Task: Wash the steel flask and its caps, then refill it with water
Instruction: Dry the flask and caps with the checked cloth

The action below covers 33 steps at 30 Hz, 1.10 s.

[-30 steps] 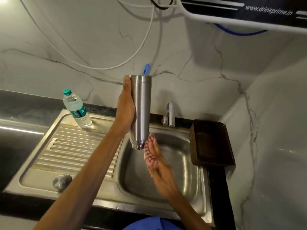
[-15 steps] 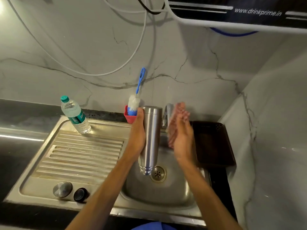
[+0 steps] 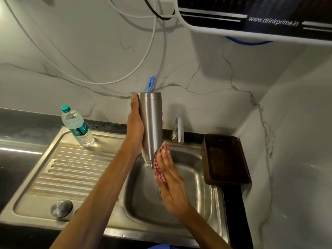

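While it hangs upside down over the sink bowl, the steel flask is gripped around its body by the left hand, fingers wrapped behind it and thumb edge along the near side. Held mouth-down like this, the threaded neck points into the basin, so any water would likely drain out instead of pooling inside. The right hand lies with straight fingers against the lower end of the flask, pressing a red-and-white checked scrub pad to the metal near the neck; the flat palm seems meant for rubbing along the wall, not for holding. No cap sits on the flask. A round steel cap lies on the drainboard, apart from the washing, and something dark just beside it is mostly hidden by the forearm, possibly a second cap. Behind the flask a blue brush handle sticks up. The tap stands at the back rim with no stream visible. A plastic water bottle stands on the drainboard's far corner, and a brown basket rests on the sink's right edge.
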Motion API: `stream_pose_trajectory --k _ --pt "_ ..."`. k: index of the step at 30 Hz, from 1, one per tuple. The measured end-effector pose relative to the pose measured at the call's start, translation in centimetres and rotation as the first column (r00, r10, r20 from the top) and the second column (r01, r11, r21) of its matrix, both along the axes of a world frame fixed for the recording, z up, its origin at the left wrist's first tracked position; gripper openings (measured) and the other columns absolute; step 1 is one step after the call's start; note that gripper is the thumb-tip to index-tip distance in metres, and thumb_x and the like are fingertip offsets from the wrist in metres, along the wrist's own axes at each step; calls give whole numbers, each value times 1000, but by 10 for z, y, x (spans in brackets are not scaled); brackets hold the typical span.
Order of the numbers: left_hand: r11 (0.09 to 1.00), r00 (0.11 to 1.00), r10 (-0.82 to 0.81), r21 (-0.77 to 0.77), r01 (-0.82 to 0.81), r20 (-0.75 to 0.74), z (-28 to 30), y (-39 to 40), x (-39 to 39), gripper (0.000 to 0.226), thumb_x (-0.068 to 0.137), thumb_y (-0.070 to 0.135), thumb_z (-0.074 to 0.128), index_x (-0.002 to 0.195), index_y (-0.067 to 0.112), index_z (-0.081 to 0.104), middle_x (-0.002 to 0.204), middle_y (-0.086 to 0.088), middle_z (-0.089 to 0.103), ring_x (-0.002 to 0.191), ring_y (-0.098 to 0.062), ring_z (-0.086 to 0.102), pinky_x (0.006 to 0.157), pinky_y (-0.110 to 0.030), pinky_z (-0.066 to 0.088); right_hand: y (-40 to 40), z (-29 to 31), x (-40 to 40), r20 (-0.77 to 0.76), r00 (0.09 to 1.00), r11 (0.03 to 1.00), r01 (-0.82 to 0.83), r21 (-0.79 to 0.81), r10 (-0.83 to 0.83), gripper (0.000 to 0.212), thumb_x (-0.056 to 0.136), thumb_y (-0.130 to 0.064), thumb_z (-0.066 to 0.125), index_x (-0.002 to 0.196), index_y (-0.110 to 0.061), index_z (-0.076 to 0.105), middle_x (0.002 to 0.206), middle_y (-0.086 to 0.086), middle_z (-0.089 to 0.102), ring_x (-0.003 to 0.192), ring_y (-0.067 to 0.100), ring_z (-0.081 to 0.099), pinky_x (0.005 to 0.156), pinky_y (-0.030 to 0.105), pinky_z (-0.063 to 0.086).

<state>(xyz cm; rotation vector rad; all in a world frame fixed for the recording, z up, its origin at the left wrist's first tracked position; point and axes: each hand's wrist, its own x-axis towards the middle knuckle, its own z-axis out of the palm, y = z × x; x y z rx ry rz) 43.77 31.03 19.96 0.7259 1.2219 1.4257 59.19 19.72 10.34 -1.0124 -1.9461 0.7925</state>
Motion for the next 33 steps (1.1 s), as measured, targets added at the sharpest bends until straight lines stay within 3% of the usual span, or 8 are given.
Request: stream_pose_trajectory --k 5,9,11,14,20,27,31,33 --pt "1000 985 -29 0 29 169 -20 -16 -20 99 83 92 39 116 4 71 94 -18 74 71 -27 73 66 -36 62 4 -18 44 -267 932 838 63 -542 -243 51 108 -8 45 152 -35 44 141 -5 64 129 24 61 106 49 53" --pt "991 985 -108 -59 116 132 -49 -41 -18 107 73 91 62 127 -2 62 94 -23 71 71 -29 72 63 -37 62 43 8 68 -372 756 697 152 -700 -538 41 107 -30 48 144 -48 53 140 -1 65 128 37 60 98 55 56" --pt "987 985 -128 -84 138 118 -61 -50 -11 110 70 84 75 141 3 51 103 -30 68 77 -34 73 66 -41 63 61 30 67 -374 743 714 196 -672 -556 39 107 -41 46 142 -59 49 153 -7 52 138 30 52 108 66 45" --pt "983 988 -153 -98 153 7 -68 -57 8 87 83 81 65 133 10 60 105 -30 70 85 -38 72 73 -44 62 69 66 49 -460 735 800 186 -570 -498 48 106 -41 43 154 -51 38 160 -9 43 144 21 47 117 56 40" --pt "983 982 -184 -7 184 37 -44 -57 35 53 111 50 38 141 14 62 134 -13 71 126 -29 68 108 -40 54 39 49 -22 -270 916 916 194 -351 -297 58 106 -57 41 160 -38 31 160 1 44 144 26 48 115 55 44" --pt "997 997 -41 -70 45 61 -34 -33 11 105 71 88 67 139 9 55 113 -23 70 99 -35 71 88 -48 61 -3 8 -15 47 996 997 69 35 -70 56 111 -30 39 164 -27 22 171 -11 19 158 17 18 129 36 19" --pt "999 993 24 -29 -28 -118 -32 -19 -4 93 84 88 48 126 8 64 104 -27 73 86 -34 73 74 -42 63 -12 -19 23 77 995 994 -54 -96 61 53 110 -27 45 161 -32 31 164 -14 37 151 14 36 123 29 32" --pt "1000 984 23 -1 -23 -178 -33 -19 -11 87 91 80 41 123 2 65 100 -26 73 81 -30 73 70 -38 62 -8 -17 42 55 998 941 33 -338 -15 45 109 -39 44 153 -49 39 136 -26 62 122 1 63 98 23 55"
